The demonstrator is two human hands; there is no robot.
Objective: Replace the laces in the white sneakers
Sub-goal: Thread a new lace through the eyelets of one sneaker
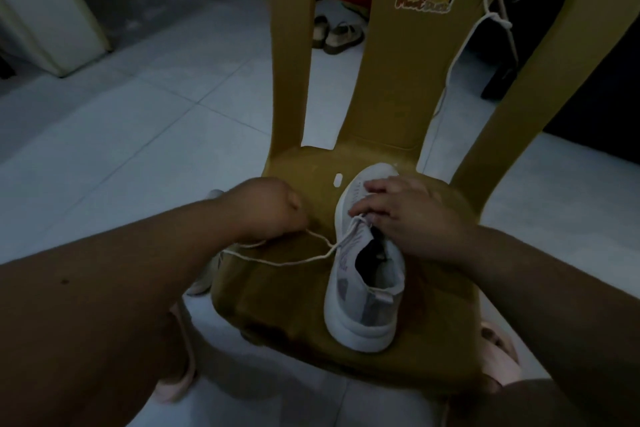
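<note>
A white sneaker [363,274] lies on the seat of a yellow plastic chair [298,291], toe pointing away from me. A white lace [294,258] runs from its eyelets out to the left across the seat. My left hand [268,210] is curled into a fist and pinches that lace, drawn out to the left of the shoe. My right hand [401,215] rests over the front of the sneaker, fingers curled at the eyelets and holding it down. A second white lace [498,19] hangs knotted over the chair's backrest.
Another light shoe [204,282] sits on the tiled floor left of the seat, partly hidden by my arm. A pair of sandals [337,35] lies beyond the chair back. A white cabinet [52,10] stands far left. My feet in pink slippers [498,350] flank the chair.
</note>
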